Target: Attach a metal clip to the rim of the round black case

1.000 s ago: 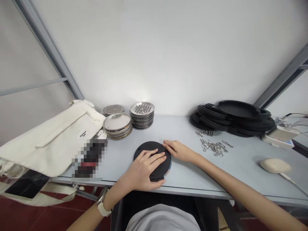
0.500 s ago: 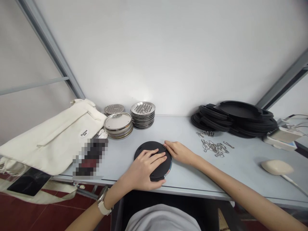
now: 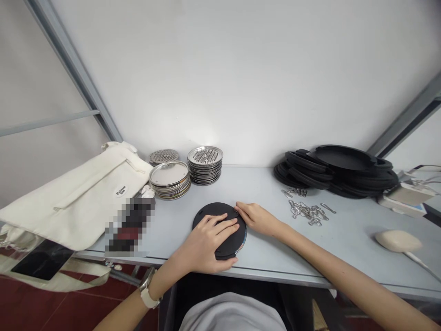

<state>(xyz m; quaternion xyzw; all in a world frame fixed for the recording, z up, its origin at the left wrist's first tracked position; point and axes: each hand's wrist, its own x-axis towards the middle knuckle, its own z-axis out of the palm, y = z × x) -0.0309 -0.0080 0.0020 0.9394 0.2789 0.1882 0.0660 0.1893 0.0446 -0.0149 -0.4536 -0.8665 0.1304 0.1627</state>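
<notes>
A round black disc [image 3: 229,240] with a coloured sliver along its right rim lies near the front edge of the table. Across its top rests my left hand [image 3: 210,239], fingers spread and flat, thumb by the near edge. My right hand [image 3: 253,216] is closed in a pinch at the disc's far right rim. A tiny shiny bit shows at those fingertips, too small to name. To the right of that hand lie several small metal clips [image 3: 308,211] in a loose heap.
Stacks of round metal plates [image 3: 168,174] and grater discs [image 3: 206,156] stand at back left. A pile of black round frames [image 3: 351,158] is at back right. A cream bag [image 3: 89,197] covers the left end; a white device [image 3: 398,240] with a cord lies right.
</notes>
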